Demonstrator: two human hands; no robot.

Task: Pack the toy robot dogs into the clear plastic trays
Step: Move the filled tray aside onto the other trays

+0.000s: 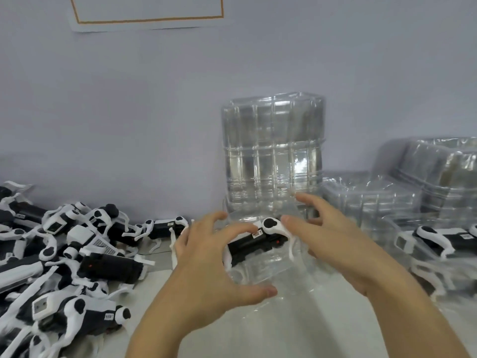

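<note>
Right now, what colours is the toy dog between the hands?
The toy dog is black-bodied with white legs and a black spot on its white hip, seen in the head view.
</note>
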